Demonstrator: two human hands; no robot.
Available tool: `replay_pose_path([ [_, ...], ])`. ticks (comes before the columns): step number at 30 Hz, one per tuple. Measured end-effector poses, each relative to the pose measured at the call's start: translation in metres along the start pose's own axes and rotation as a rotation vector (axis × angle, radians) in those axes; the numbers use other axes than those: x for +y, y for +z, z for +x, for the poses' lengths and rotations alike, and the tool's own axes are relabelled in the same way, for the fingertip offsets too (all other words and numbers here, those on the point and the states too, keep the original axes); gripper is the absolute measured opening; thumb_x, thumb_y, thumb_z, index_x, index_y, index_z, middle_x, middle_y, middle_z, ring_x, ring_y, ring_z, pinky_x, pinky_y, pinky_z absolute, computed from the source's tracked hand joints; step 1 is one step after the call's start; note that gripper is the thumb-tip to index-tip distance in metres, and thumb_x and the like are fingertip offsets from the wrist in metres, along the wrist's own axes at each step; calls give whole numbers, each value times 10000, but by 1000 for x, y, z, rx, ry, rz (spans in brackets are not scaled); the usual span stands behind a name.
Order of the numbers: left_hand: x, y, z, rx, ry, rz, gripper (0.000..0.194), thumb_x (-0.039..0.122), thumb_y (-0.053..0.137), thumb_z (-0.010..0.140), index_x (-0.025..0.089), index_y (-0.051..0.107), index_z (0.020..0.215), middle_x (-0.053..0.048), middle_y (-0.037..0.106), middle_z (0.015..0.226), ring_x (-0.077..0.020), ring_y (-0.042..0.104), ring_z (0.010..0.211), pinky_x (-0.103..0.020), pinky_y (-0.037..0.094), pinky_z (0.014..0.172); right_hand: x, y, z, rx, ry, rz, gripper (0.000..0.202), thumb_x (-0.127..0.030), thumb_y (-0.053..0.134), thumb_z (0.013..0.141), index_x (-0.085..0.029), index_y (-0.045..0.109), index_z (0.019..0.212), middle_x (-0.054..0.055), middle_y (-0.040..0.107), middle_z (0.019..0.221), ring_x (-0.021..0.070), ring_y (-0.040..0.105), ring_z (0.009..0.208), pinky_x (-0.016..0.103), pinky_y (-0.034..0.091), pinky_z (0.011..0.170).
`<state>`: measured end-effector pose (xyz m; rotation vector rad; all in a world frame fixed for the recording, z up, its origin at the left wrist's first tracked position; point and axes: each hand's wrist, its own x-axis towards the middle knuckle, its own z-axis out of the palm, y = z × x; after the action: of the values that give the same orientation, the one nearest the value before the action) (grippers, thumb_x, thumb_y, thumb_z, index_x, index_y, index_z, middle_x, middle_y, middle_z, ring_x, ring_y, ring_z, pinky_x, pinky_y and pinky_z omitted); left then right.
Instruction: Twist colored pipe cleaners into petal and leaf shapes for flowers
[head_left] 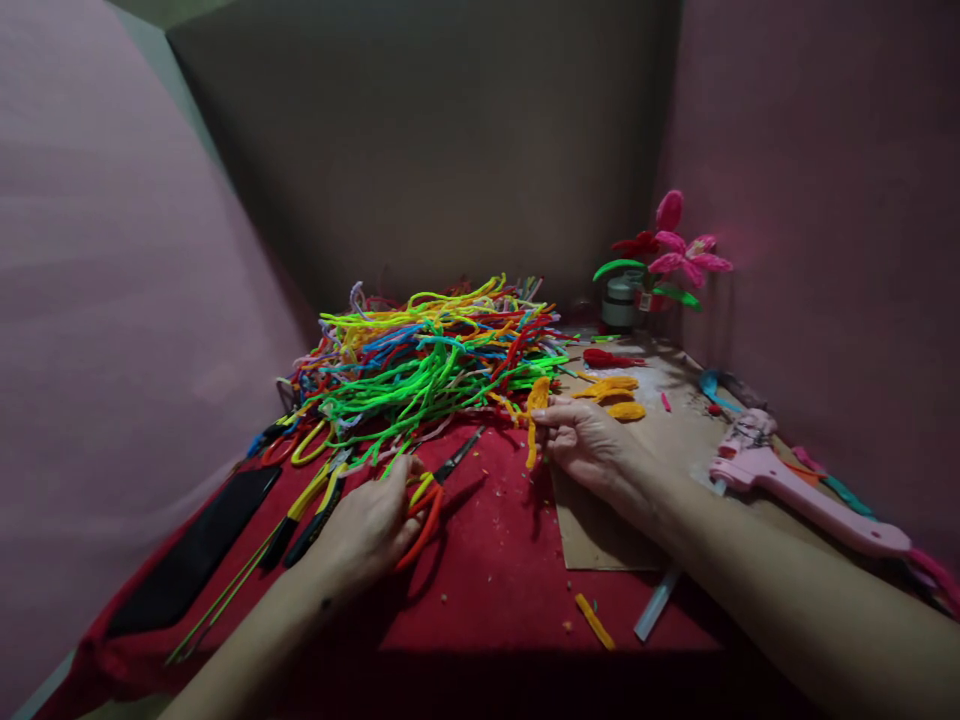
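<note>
My left hand (pixel 382 515) is closed on the orange and yellow handles of the scissors (pixel 425 510), whose dark blades point up and to the right. Between the fingertips of my right hand (pixel 581 435) is an orange fuzzy piece (pixel 537 400), with one strand hanging down and another reaching left. The scissors and this piece are apart. Just behind my right hand, several orange petal shapes (pixel 611 388) lie on the cardboard (pixel 600 535). A big heap of coloured pipe cleaners (pixel 435 370) sits beyond both hands.
A pink glue gun (pixel 810 490) and a clear glue stick (pixel 657 603) lie at right. Pink flowers (pixel 686 255) stand at the back right. Pliers (pixel 311 505) and a black flat item (pixel 196 550) rest at left. An orange strip (pixel 595 621) lies near the front edge.
</note>
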<state>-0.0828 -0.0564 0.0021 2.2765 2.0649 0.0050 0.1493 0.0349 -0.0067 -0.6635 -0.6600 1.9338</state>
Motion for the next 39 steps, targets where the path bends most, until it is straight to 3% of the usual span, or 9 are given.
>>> replay_pose_path([
  [3, 9, -2, -1, 86, 51, -61, 253, 291, 362, 837, 181, 415, 1058, -64, 611, 825, -212, 593, 747, -306, 422, 646, 1, -2, 2, -9, 12, 27, 211, -12, 605, 510, -146, 498, 632, -12, 534, 581, 75, 462, 489, 216, 339, 447],
  [7, 21, 1, 4, 226, 222, -33, 339, 189, 318, 845, 141, 411, 1168, -152, 547, 1124, -230, 525, 1026, -371, 419, 854, -1, -1, 0, -29, 28, 73, 225, 6, 587, 518, -157, 465, 615, -34, 488, 524, 55, 400, 431, 204, 300, 405],
  [10, 27, 2, 10, 262, 238, 29, 410, 149, 326, 828, 78, 380, 1228, -199, 527, 1155, -252, 499, 1067, -423, 400, 905, -3, 3, -3, -51, 43, 102, 254, 31, 574, 519, -161, 439, 616, -51, 468, 508, 39, 371, 404, 190, 287, 393],
  [19, 52, 1, 21, 250, 288, 73, 409, 98, 323, 803, 114, 420, 1201, -156, 573, 1069, -224, 541, 982, -407, 426, 864, 0, 7, -9, -126, 93, 107, 273, 63, 527, 479, -151, 453, 633, -69, 472, 484, 20, 359, 355, 161, 266, 365],
  [27, 61, 0, 27, 214, 278, 149, 443, 123, 380, 781, 84, 374, 1223, -158, 617, 940, -239, 598, 897, -366, 456, 782, 2, 5, -6, -179, 50, 2, 222, 24, 530, 492, -153, 476, 614, -62, 485, 481, 38, 364, 366, 194, 272, 386],
  [33, 68, -8, 27, 161, 216, 242, 307, 147, 334, 816, 76, 454, 1090, -148, 633, 818, -243, 623, 762, -340, 470, 656, 3, 4, -7, -192, 55, -56, 207, 2, 541, 507, -147, 496, 645, -41, 526, 510, 61, 424, 399, 216, 297, 428],
  [39, 69, -5, 30, 95, 215, 359, 236, 104, 305, 793, 80, 496, 929, -136, 622, 724, -245, 621, 650, -317, 453, 546, 6, 3, -5, -182, 78, -50, 211, -5, 555, 504, -144, 492, 649, -44, 512, 509, 42, 390, 381, 205, 291, 421],
])
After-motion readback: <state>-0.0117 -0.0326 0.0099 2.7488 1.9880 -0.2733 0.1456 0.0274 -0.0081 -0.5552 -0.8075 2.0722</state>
